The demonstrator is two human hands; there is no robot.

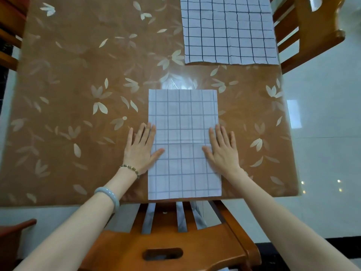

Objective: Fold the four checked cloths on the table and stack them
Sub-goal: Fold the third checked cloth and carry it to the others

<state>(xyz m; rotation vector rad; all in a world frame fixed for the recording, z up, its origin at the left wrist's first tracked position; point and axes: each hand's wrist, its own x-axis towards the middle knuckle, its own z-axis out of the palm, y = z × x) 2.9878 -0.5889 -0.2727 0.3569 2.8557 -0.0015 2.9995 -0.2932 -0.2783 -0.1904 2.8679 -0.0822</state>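
A white cloth with a faint grey check (183, 122) lies folded into a tall rectangle at the near edge of the table (78, 94). My left hand (141, 148) lies flat with straight fingers on the cloth's left edge, partly on the table. My right hand (222, 149) presses flat on the cloth's right edge. At the far right of the table lie flat checked cloths with dark lines (230, 32), unfolded; how many lie in that pile I cannot tell.
The table carries a brown leaf-patterned cover under a glossy sheet. A wooden chair (166, 241) stands right below me at the near edge. Another wooden chair (312, 30) stands at the far right. A pale tiled floor (322, 133) runs along the right.
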